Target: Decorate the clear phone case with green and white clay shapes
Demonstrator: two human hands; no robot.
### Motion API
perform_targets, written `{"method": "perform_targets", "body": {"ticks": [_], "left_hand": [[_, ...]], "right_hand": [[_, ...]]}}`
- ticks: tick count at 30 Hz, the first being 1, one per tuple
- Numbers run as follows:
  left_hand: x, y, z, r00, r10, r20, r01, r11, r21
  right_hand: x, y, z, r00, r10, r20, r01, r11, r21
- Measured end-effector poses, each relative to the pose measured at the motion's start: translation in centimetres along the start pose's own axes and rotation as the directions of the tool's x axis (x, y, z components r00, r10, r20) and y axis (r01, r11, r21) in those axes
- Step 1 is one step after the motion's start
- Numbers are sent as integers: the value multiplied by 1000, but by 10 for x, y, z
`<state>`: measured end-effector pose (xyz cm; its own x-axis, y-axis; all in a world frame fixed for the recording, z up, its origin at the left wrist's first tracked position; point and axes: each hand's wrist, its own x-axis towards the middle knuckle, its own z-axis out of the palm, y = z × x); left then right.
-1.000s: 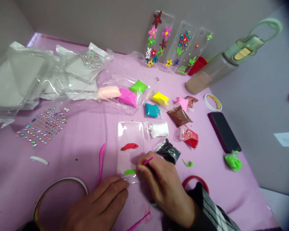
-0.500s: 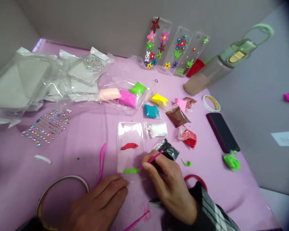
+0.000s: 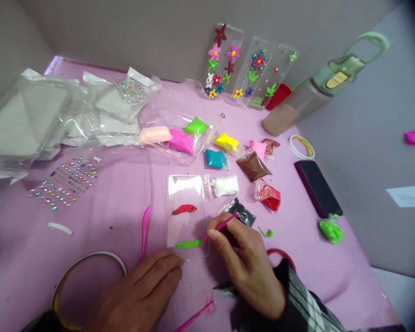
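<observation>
A clear phone case lies flat on the table, bearing a red fish-like clay shape and, lower down, a green clay strip. Pinched in my right hand is a pink clay tool, its tip at the right end of the green strip. My left hand rests flat, fingers stretched out and fingertips at the case's lower left corner. Beside it lies a pink plastic knife. Another pink tool sits between my hands near the front, with a pink smear by its tip.
Packets of coloured clay, including white, black and brown, lie beyond my right hand. Decorated cases lean on the wall. A bottle, a phone, tape rolls, gem stickers and plastic-wrapped packs surround the work.
The pink tool in my right hand has shifted slightly and tilts a little differently at the green strip's end. The strip's edge looks more notched. My left hand stays in place.
</observation>
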<state>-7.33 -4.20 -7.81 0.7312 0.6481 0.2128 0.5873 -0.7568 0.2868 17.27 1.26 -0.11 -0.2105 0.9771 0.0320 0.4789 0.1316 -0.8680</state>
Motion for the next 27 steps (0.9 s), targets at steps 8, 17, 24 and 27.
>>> {"method": "perform_targets", "body": {"ticks": [8, 17, 24, 27], "left_hand": [[-13, 2, 8, 999, -29, 40, 29, 999, -15], [-4, 0, 1, 999, -33, 28, 34, 999, -34], [-4, -3, 3, 1000, -18, -12, 18, 998, -57], [-9, 0, 6, 999, -40, 14, 41, 998, -46]], "right_hand": [[2, 5, 6, 993, -49, 104, 67, 982, -176], [0, 1, -1, 1000, -2, -28, 1, 999, -49], [1, 3, 1, 1000, 14, 23, -12, 997, -75], [2, 6, 4, 997, -5, 72, 16, 988, -155]]}}
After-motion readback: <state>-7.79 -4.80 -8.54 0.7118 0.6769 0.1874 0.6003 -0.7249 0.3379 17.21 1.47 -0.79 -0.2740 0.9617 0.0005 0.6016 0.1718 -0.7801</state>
